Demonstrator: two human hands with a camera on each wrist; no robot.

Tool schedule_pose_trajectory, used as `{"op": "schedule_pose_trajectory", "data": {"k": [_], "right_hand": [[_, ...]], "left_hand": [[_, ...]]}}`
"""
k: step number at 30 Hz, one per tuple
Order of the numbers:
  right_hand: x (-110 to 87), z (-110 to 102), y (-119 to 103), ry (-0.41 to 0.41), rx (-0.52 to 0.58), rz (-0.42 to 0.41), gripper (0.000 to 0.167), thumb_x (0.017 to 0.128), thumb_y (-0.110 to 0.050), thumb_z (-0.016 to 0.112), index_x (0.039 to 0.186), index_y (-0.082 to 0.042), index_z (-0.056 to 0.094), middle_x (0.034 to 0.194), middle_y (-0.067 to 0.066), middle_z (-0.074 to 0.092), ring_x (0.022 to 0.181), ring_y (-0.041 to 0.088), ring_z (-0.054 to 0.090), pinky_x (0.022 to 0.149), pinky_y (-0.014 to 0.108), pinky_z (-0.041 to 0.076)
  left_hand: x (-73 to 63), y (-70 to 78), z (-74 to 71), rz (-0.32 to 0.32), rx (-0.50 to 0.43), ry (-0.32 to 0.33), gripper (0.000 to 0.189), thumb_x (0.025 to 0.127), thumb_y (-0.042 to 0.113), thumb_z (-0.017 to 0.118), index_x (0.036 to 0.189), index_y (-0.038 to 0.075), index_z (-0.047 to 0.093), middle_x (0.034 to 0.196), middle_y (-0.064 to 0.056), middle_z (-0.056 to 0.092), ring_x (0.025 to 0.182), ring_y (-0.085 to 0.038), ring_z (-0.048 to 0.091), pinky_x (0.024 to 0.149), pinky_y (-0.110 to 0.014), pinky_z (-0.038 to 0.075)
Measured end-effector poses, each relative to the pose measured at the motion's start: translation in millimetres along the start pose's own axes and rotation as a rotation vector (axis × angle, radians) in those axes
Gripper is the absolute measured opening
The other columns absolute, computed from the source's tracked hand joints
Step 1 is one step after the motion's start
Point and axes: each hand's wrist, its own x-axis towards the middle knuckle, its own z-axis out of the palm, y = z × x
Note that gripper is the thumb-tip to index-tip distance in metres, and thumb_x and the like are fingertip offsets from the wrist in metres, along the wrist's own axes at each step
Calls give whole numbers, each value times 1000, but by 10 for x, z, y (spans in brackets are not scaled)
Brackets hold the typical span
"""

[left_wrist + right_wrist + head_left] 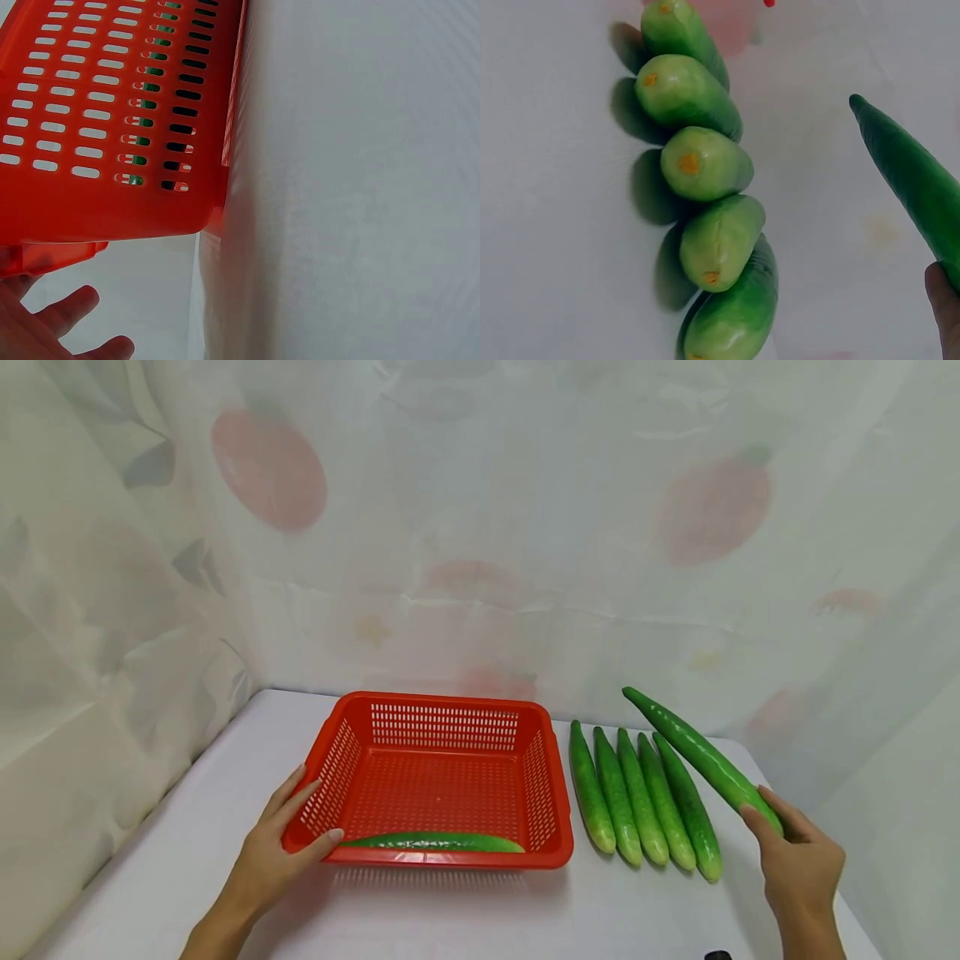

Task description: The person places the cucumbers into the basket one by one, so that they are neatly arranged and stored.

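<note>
My right hand [806, 856] grips a long green cucumber [701, 752] by its paler end, its dark tip raised and pointing to the far left. In the right wrist view this cucumber [907, 172] is up on the right, with part of the thumb [939, 292] against it. My left hand [273, 852] is at the near left corner of a red plastic basket [435, 858], thumb on the front rim and fingers spread along the left rim. Inside, another cucumber [442, 841] lies along the front wall, partly hidden by the rim.
Right of the basket, several cucumbers [630, 802] lie side by side on the white table [450, 922], pale ends towards me. A small black object [717, 955] shows at the bottom edge. Sheeting with fruit prints [480, 527] hangs behind and on both sides.
</note>
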Motion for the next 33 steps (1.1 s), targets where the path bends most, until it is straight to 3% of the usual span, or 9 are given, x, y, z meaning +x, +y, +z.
{"op": "schedule_pose_trajectory", "data": {"k": [3,12,16,22,33], "right_hand": [[-8,14,-66,-14,-14,-23,43,82,-8,78,123,-8,67,119,-3,64,112,8,55,72,7,43],[-53,40,-225,-118,96,-35,44,78,-6,80,121,-5,68,102,-10,65,98,5,58,72,10,46],[-82,60,-289,-170,72,-65,44,79,-7,80,122,-4,67,102,-12,65,96,3,58,72,10,46],[-109,116,-374,-229,144,-115,42,79,0,79,120,0,67,102,-9,68,97,5,60,74,11,46],[-177,300,-467,-380,60,-262,42,83,-3,75,123,4,63,108,-7,67,101,4,60,76,14,48]], "left_hand": [[1,2,0,1,-4,0,73,80,30,80,142,7,48,156,4,24,132,-33,32,90,-61,33],[2,0,3,5,-2,-1,73,80,30,80,142,7,48,155,4,24,132,-32,32,89,-60,34],[6,-6,3,-1,-3,-5,74,80,30,80,142,7,48,156,5,24,132,-33,31,89,-60,34],[7,-7,0,-10,-4,-7,74,80,31,80,142,8,47,156,5,24,132,-33,31,90,-60,33],[5,-8,-5,-18,-8,-5,74,80,31,80,143,9,47,156,6,23,132,-32,31,90,-59,33]]}}
